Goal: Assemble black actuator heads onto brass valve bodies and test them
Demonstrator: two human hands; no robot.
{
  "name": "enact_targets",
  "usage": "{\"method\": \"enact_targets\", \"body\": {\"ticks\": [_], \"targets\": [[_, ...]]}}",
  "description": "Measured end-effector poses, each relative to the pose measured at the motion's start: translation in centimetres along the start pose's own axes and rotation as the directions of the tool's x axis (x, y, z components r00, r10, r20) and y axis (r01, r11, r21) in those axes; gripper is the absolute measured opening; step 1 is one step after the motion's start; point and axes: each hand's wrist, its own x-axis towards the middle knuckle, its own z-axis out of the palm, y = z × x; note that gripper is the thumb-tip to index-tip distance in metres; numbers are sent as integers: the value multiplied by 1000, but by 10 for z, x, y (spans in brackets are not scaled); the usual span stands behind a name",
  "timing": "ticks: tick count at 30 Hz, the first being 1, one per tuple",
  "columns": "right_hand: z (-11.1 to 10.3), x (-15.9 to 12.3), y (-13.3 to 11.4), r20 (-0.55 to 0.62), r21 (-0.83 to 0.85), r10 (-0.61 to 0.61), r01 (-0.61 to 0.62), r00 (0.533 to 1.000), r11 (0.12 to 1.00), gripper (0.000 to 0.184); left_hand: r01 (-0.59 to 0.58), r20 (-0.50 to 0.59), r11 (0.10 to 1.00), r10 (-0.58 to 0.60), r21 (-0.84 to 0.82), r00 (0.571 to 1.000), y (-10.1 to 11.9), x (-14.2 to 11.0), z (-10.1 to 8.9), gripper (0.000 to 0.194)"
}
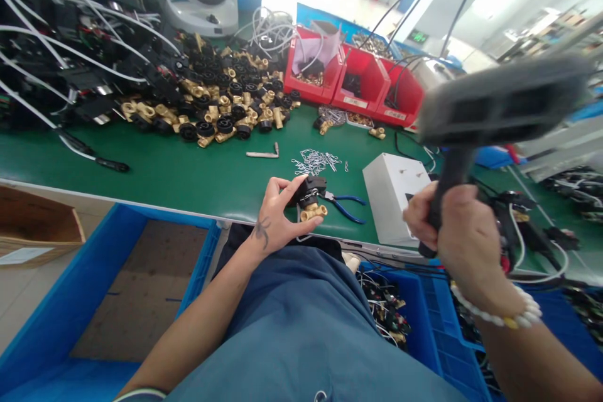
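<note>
Brass-and-black valve: one, at the near edge of the green bench, clamped between thumb and fingers of the left hand. Hammer-shaped tool, dark grey, head blurred: one, raised above the bench's right part, its handle wrapped tightly by the right hand. Pliers, blue-handled: one pair, just right of the valve. Clips, wire: a loose heap beyond the valve. Key, L-shaped: one, left of the clips. Box, pale grey: one, between pliers and right hand. Bins, red: three, side by side, right of a pile of valves.
</note>
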Motion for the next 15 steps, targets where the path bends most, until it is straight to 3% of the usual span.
{"method": "enact_targets", "body": {"ticks": [2, 4, 6, 8, 10, 11, 13, 14, 15], "targets": [[2, 3, 2, 260, -193, 128, -78, 957, 978, 72, 3, 0, 1000, -3, -7, 1000, 0, 0, 0, 78], [-2, 5, 1, 385, -313, 227, -105, 895, 944, 76, 0, -2, 1000, 0, -11, 1000, 0, 0, 0, 78], [-8, 5, -2, 322, -228, 219, -149, 921, 962, 75, -14, -8, 1000, 14, -9, 1000, 0, 0, 0, 78], [-11, 5, -4, 182, -31, 170, -167, 969, 986, 71, -27, -12, 1000, 27, 1, 1000, 0, 1, 1, 79], [-10, 5, -1, 146, 55, 187, -197, 971, 979, 71, -22, -4, 1000, 22, 13, 1000, 0, 1, 0, 79], [-8, 6, 1, 211, 11, 225, -232, 951, 973, 73, -17, 3, 1000, 17, 15, 1000, 1, 0, 0, 78], [-6, 8, 4, 390, -195, 349, -294, 852, 936, 77, -7, 13, 1000, 7, 12, 1000, 1, 0, -1, 78], [-7, 9, 5, 443, -278, 391, -291, 807, 915, 79, -3, 16, 1000, 3, 8, 1000, 2, 0, -2, 77], [-10, 10, 3, 461, -312, 401, -278, 792, 908, 79, -3, 15, 1000, 3, 6, 1000, 2, 0, -2, 77]]}}
